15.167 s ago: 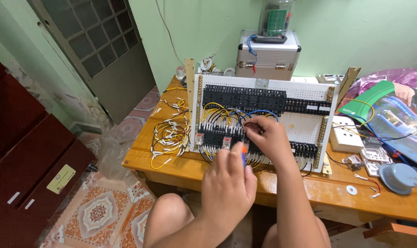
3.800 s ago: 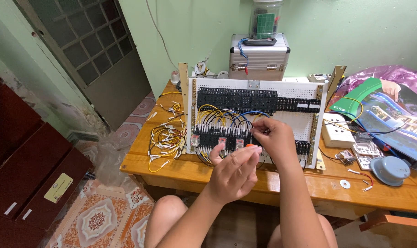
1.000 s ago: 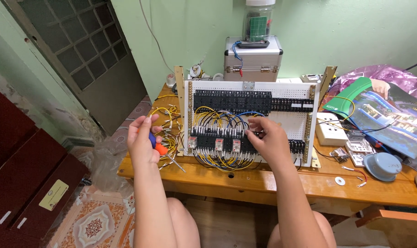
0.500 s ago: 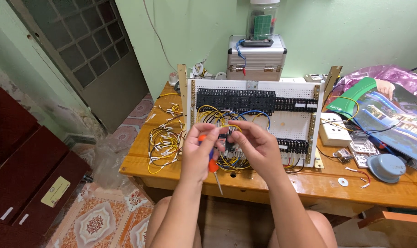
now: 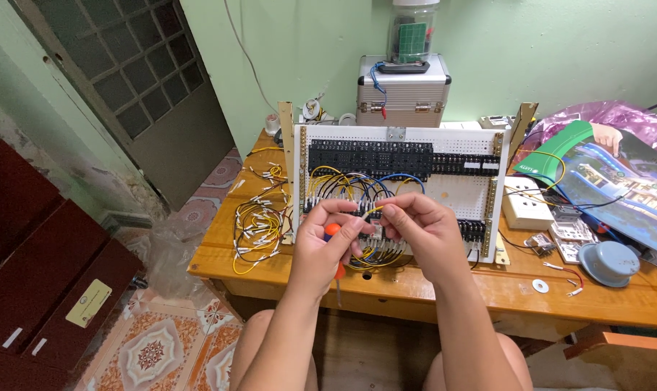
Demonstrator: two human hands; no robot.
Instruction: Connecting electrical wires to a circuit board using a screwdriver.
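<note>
Between both hands, just in front of white perforated panel: short yellow wire, thin and flexible, pinched at either end. Left hand closed on wire tip with thumb and forefinger, orange-handled screwdriver tucked in same palm, metal shaft pointing down. Right hand closed on other wire end. Judged best kept taut, gripped near the ends, clear of looped blue and yellow wiring beyond fingers. Black blocky terminal rows further behind. Bundle of loose yellow wires left of left hand on glossy wooden tabletop.
</note>
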